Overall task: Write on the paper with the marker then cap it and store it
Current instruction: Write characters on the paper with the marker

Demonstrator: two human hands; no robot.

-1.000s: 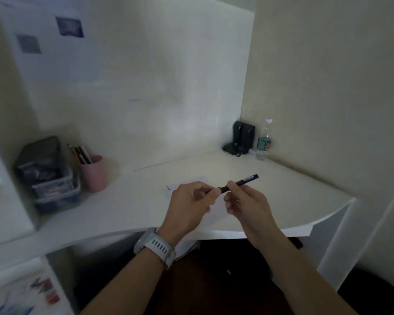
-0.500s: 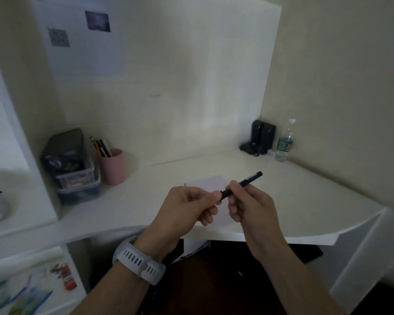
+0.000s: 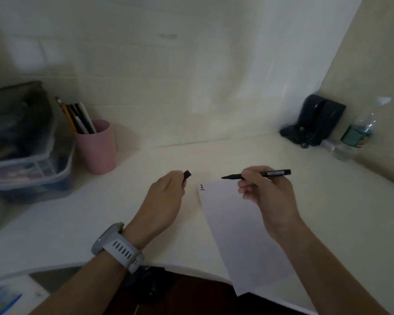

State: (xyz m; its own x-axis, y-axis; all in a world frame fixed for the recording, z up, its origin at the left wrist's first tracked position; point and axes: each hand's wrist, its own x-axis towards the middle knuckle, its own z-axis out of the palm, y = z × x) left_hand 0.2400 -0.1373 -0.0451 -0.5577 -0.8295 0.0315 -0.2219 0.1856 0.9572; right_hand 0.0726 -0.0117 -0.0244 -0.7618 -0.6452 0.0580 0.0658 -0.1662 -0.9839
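**Marker uncapped above the page, one piece in each hand**

Cream walls close in on a white corner desk (image 3: 127,214), seen from the head camera looking down over both forearms. A sheet of paper (image 3: 239,233) lies on the desk in front of the person, its near end hanging past the desk's edge, a small black mark at its far left corner. The right hand (image 3: 267,194) grips the black marker (image 3: 258,174) between thumb and curled fingers (image 3: 248,179), the barrel nearly level and the bare tip pointing left, above the paper's far edge; whether the tip touches the sheet cannot be told. The left hand (image 3: 166,196), a grey-strapped watch (image 3: 118,247) at the wrist, is closed around the black cap (image 3: 186,175), pinching it at the fingertips well apart from the marker tip. At the far left a pink cup (image 3: 98,148) of pens and pencils stands beside a clear storage bin (image 3: 30,160). At the far right, a black device (image 3: 314,121) and a water bottle (image 3: 357,133) sit against the wall.
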